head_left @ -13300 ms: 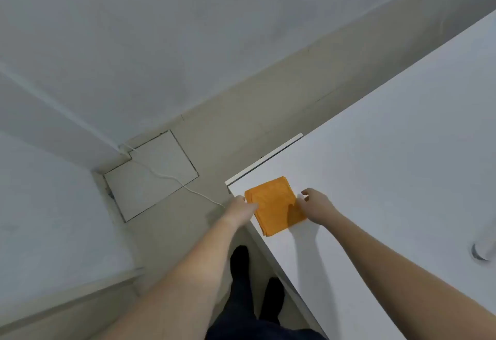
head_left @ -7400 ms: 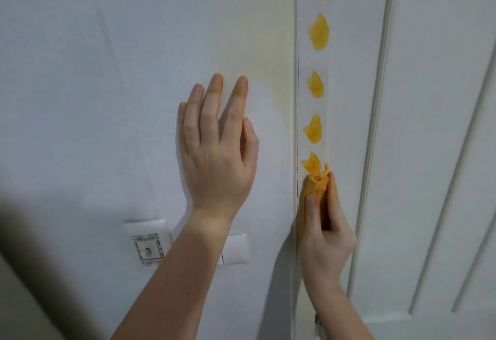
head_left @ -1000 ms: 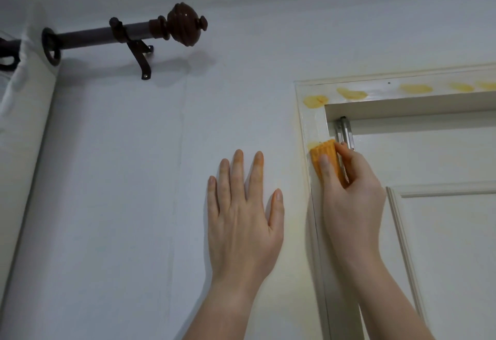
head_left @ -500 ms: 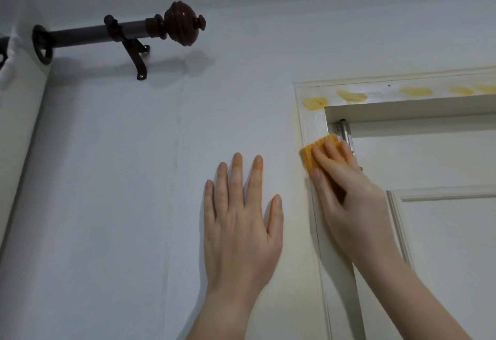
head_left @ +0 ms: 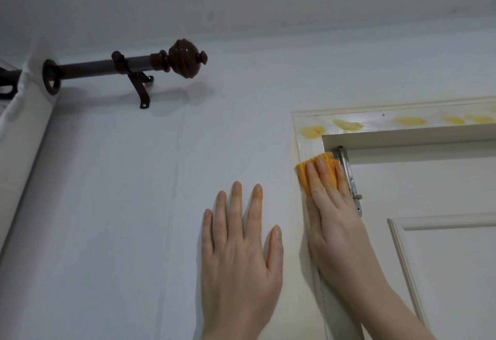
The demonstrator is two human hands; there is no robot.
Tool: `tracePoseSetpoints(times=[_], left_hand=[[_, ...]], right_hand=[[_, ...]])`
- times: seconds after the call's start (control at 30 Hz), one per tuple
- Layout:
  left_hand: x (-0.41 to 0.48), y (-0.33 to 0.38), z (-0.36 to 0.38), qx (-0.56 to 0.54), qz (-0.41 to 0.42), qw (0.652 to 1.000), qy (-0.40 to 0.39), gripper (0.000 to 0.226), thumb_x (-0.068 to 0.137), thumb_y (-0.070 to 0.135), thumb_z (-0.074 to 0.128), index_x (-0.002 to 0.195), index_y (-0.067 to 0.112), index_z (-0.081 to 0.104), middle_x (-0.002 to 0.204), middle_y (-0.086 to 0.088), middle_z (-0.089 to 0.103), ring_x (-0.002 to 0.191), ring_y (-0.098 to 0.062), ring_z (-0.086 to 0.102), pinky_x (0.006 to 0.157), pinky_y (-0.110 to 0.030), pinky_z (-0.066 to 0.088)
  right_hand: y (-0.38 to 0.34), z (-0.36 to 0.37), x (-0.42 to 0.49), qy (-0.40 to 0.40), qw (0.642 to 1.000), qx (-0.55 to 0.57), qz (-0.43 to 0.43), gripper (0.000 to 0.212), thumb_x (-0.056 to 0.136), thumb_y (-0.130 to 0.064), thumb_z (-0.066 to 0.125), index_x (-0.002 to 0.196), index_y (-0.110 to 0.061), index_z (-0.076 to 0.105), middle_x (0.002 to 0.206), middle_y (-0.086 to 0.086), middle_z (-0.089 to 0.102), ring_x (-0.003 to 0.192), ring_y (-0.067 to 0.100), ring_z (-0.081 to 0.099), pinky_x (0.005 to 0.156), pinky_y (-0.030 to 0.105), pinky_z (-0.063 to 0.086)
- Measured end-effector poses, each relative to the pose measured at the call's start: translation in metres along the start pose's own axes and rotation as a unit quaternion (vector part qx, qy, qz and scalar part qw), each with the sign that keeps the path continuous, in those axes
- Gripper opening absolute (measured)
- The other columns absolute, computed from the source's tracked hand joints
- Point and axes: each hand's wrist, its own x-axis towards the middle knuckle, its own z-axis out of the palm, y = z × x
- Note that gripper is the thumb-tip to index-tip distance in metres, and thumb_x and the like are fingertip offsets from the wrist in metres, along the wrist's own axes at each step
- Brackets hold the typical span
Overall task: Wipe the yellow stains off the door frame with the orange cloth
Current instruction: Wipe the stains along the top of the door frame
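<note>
My right hand (head_left: 331, 213) presses the orange cloth (head_left: 304, 176) flat against the upright of the white door frame (head_left: 308, 146), just below its top left corner. The fingers lie over the cloth and hide most of it. Several yellow stains (head_left: 347, 124) run along the frame's top rail, the nearest at the corner (head_left: 311, 131). My left hand (head_left: 239, 248) rests flat on the wall to the left of the frame, fingers spread, holding nothing; its fingertips look tinted orange.
A dark brown curtain rod (head_left: 128, 64) with a round finial juts from the wall at upper left, carrying a white curtain (head_left: 18, 135). A metal hinge (head_left: 350, 178) sits right of the cloth. The white door (head_left: 442, 232) fills the right side.
My right hand has flattened over the cloth and shifted slightly up the frame's upright. The view has tilted down a little. My left hand stays on the wall.
</note>
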Motion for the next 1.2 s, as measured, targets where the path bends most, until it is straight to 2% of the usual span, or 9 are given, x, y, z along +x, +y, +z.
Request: tracePoseSetpoints(times=[0.1, 0.3, 0.47, 0.6, 0.67, 0.8, 0.9, 1.07, 1.2], left_hand=[[0.000, -0.001, 0.000, 0.003, 0.000, 1.000, 0.004, 0.068, 0.111, 0.056, 0.029, 0.173, 0.029, 0.026, 0.181, -0.003, 0.025, 0.168, -0.029, 0.024, 0.131, -0.053, 0.022], [0.002, 0.000, 0.000, 0.011, 0.001, 1.000, 0.004, 0.069, 0.110, 0.056, 0.031, 0.173, 0.029, 0.027, 0.181, -0.003, 0.026, 0.167, -0.029, 0.027, 0.130, -0.053, 0.022], [0.000, 0.000, 0.000, 0.009, 0.001, 1.000, 0.009, 0.068, 0.111, 0.057, 0.027, 0.173, 0.029, 0.027, 0.181, -0.003, 0.025, 0.167, -0.029, 0.026, 0.130, -0.052, 0.021], [0.001, -0.001, 0.001, 0.007, 0.002, 1.000, 0.019, 0.068, 0.110, 0.055, 0.032, 0.172, 0.027, 0.033, 0.179, -0.005, 0.030, 0.165, -0.031, 0.032, 0.129, -0.054, 0.025], [0.001, 0.000, 0.001, 0.009, 0.002, 1.000, 0.021, 0.068, 0.109, 0.055, 0.034, 0.172, 0.027, 0.032, 0.179, -0.005, 0.030, 0.165, -0.031, 0.032, 0.129, -0.054, 0.025], [-0.001, -0.001, -0.001, 0.001, 0.001, 1.000, 0.013, 0.068, 0.110, 0.055, 0.034, 0.172, 0.028, 0.030, 0.180, -0.004, 0.028, 0.166, -0.030, 0.029, 0.130, -0.054, 0.024], [0.001, 0.000, 0.001, -0.004, 0.001, 1.000, 0.022, 0.068, 0.109, 0.054, 0.035, 0.171, 0.028, 0.033, 0.179, -0.004, 0.031, 0.164, -0.031, 0.033, 0.129, -0.054, 0.026], [-0.001, -0.001, -0.001, 0.004, 0.005, 1.000, 0.009, 0.068, 0.111, 0.056, 0.030, 0.173, 0.029, 0.027, 0.181, -0.003, 0.025, 0.167, -0.029, 0.026, 0.131, -0.052, 0.021], [0.001, -0.001, 0.001, -0.007, 0.001, 1.000, 0.014, 0.068, 0.110, 0.056, 0.032, 0.173, 0.030, 0.029, 0.180, -0.002, 0.027, 0.166, -0.029, 0.029, 0.131, -0.052, 0.023]], right_hand=[[-0.001, -0.001, 0.002, 0.019, 0.998, 0.040, 0.042, 0.063, 0.108, -0.009, 0.043, 0.164, -0.028, 0.019, 0.171, -0.018, 0.007, 0.158, 0.003, -0.002, 0.128, 0.031, 0.008], [0.004, 0.008, 0.018, 0.014, 0.999, -0.032, -0.025, 0.064, 0.103, -0.008, 0.037, 0.164, -0.019, 0.020, 0.173, -0.003, 0.009, 0.161, 0.022, -0.003, 0.128, 0.035, 0.002], [0.002, 0.012, 0.047, 0.048, 0.998, -0.045, 0.012, 0.066, 0.100, 0.003, 0.031, 0.164, -0.012, 0.020, 0.173, 0.004, 0.009, 0.161, 0.025, -0.003, 0.127, 0.023, -0.009], [0.002, 0.015, 0.060, 0.065, 0.994, -0.075, -0.041, 0.070, 0.092, 0.009, 0.030, 0.161, -0.007, 0.030, 0.169, 0.012, 0.022, 0.159, 0.035, 0.007, 0.129, 0.040, 0.007], [0.005, 0.010, 0.075, 0.063, 0.995, -0.066, -0.028, 0.073, 0.089, 0.009, 0.025, 0.160, -0.005, 0.030, 0.169, 0.013, 0.022, 0.159, 0.035, 0.006, 0.128, 0.047, 0.014], [0.003, 0.007, 0.062, 0.056, 0.995, -0.082, -0.003, 0.072, 0.091, 0.003, 0.020, 0.161, -0.006, 0.027, 0.170, 0.010, 0.017, 0.159, 0.032, 0.004, 0.129, 0.045, 0.012], [-0.001, 0.012, 0.070, 0.041, 0.995, -0.086, -0.033, 0.070, 0.093, -0.005, 0.014, 0.161, -0.007, 0.030, 0.170, 0.011, 0.021, 0.159, 0.031, 0.006, 0.129, 0.048, 0.010], [0.011, -0.001, 0.083, 0.053, 0.994, -0.100, -0.003, 0.079, 0.083, 0.003, 0.019, 0.161, -0.007, 0.029, 0.170, 0.011, 0.021, 0.160, 0.028, 0.007, 0.130, 0.044, 0.006], [0.003, 0.005, 0.081, 0.034, 0.994, -0.087, -0.054, 0.072, 0.091, -0.009, 0.012, 0.158, -0.006, 0.036, 0.168, 0.013, 0.027, 0.159, 0.031, 0.013, 0.129, 0.047, 0.016]])
